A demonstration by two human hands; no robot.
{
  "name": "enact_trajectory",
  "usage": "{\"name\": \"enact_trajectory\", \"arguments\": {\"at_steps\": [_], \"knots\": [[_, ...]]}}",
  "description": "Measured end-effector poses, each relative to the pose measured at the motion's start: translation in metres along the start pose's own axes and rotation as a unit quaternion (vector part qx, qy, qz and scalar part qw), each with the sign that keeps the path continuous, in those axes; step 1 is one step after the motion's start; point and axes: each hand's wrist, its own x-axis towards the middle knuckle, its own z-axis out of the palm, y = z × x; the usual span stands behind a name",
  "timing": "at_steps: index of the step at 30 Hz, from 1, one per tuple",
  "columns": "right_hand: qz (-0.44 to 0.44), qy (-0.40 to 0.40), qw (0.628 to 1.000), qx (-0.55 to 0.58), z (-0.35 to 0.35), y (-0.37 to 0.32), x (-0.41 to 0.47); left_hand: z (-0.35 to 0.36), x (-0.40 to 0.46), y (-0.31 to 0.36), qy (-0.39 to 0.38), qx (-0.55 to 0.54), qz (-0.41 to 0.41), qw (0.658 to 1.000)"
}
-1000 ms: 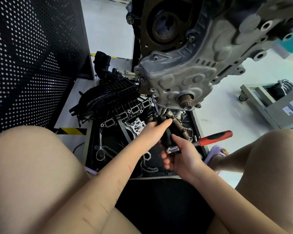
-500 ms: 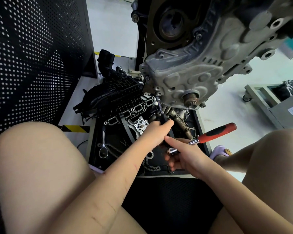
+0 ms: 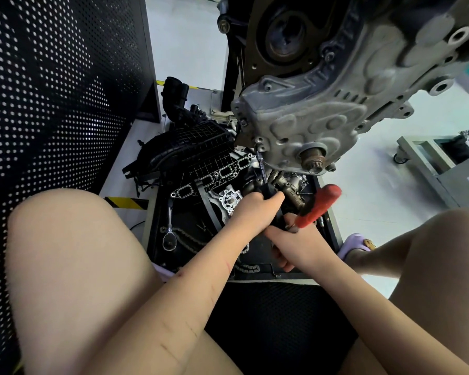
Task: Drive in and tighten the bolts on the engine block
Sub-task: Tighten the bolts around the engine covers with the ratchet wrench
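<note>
The grey engine block hangs on a stand at the top right, its cover facing down toward me. A slim extension bar runs from a bolt hole at the cover's lower left corner down into my hands. My left hand grips the bar's black lower part. My right hand holds the head end of a ratchet whose red handle, blurred, points up and to the right. The bolt itself is hidden by the tool.
A black tray on the floor holds a black intake manifold, a gasket, a chain and a second chrome ratchet. A black perforated panel stands at the left. A grey cart sits at the right. My bare knees frame the view.
The red ratchet handle has swung from pointing right to pointing up and right, closer to the engine. Both hands stay on the tool; the camera has shifted a little.
</note>
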Motion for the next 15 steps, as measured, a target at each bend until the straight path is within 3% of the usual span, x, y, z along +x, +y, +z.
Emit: {"name": "enact_trajectory", "arguments": {"at_steps": [4, 9, 15], "knots": [[0.037, -0.014, 0.991, 0.130, 0.000, 0.001, -0.001, -0.003, -0.004, 0.003, -0.020, -0.057, -0.011, 0.998], [0.043, 0.007, 0.979, 0.199, 0.003, 0.007, -0.003, -0.004, -0.004, 0.004, -0.041, -0.135, -0.027, 0.990], [0.121, -0.100, 0.896, 0.416, -0.005, 0.013, -0.002, 0.000, -0.005, 0.002, -0.077, -0.149, -0.003, 0.986]]}}
